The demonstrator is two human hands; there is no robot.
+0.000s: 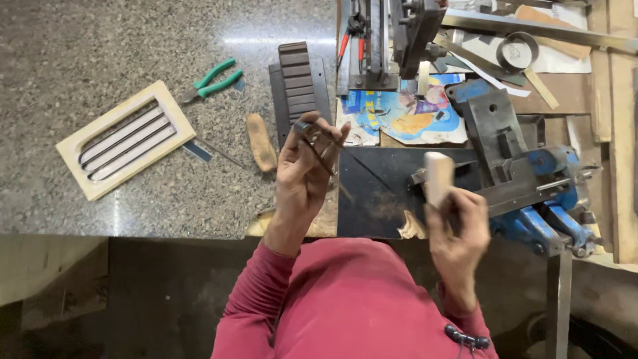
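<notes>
Head view, looking straight down, takes in a speckled grey stone counter (133, 40) on the left and a cluttered wooden bench on the right, with a person in a red long-sleeved top standing at the edge. Largest on the bench is a blue bench vise (531, 179), set beside a black metal plate (379, 193); nothing can be seen gripped in it. On the counter lies a pale wooden frame (125, 139) already fitted with three dark slats, which reads as a finished piece, and near it a dark ribbed plastic panel (299, 80) lies loose, seemingly not yet worked on. Green-handled pliers (216, 78) and a wooden-handled tool (260, 141) rest untouched between them. The right hand (458, 233) is wrapped tight around a pale wooden handle (438, 174), raised just beside the vise; the tool's head is hidden. The left hand (306, 166) is lifted above the counter edge, its fingertips pinching a small dark metal part (312, 133), whose exact shape is too small to tell; it appears mid-work, not yet fitted anywhere.
</notes>
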